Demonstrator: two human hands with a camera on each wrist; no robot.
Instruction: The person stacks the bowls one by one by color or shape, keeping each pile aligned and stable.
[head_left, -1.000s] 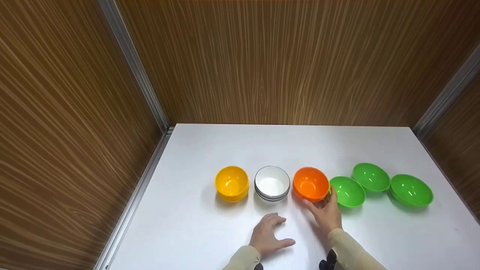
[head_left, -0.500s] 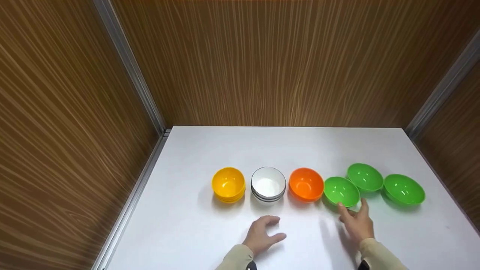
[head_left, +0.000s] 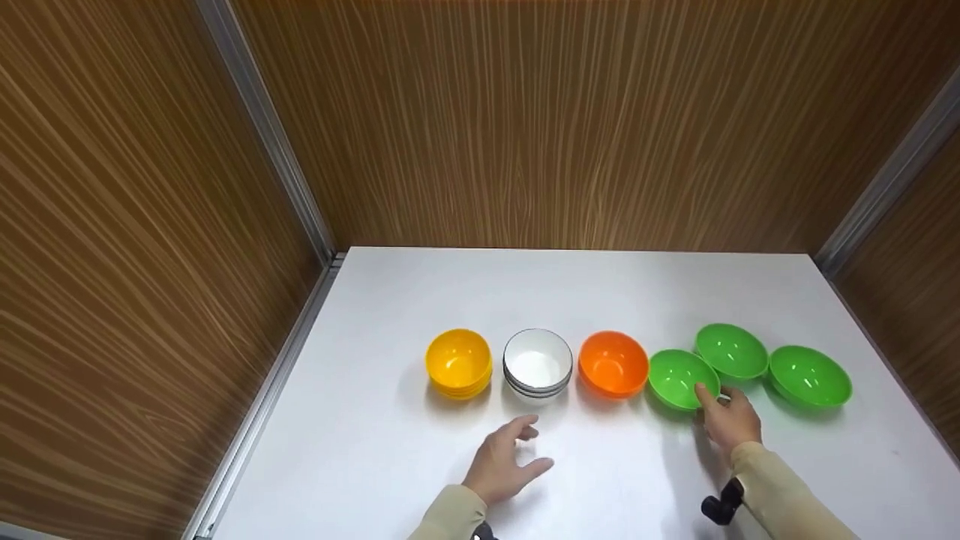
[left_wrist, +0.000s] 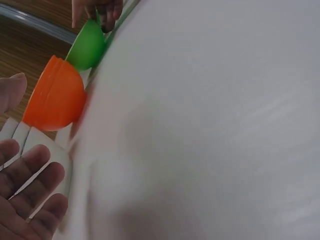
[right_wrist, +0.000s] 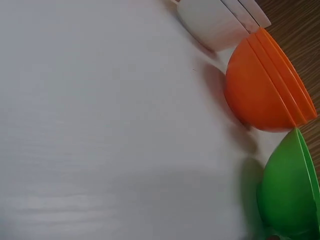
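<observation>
My right hand (head_left: 731, 421) pinches the near right rim of the nearest green bowl (head_left: 675, 379), thumb at the rim and fingers at its side. That bowl stands single on the table; its outer wall shows in the right wrist view as a green curve (right_wrist: 287, 192). Just left of it is a stack of orange bowls (head_left: 613, 364), whose layered rims show in both wrist views. My left hand (head_left: 499, 465) hovers in front of the stack of white bowls (head_left: 538, 360), thumb and fingers apart, holding nothing. In the left wrist view its spread fingers (left_wrist: 40, 185) overlap the white bowls.
Two more green bowls stand to the right, one farther back (head_left: 731, 351) and one at the far right (head_left: 810, 376). A stack of yellow bowls (head_left: 459, 363) is at the left of the row. Wood-grain panels (head_left: 525, 127) enclose the white table (head_left: 390, 292).
My right hand has left the orange bowls, moved right and taken the nearest green bowl by its rim. My left hand has shifted slightly left. The bowls stand in the same row.
</observation>
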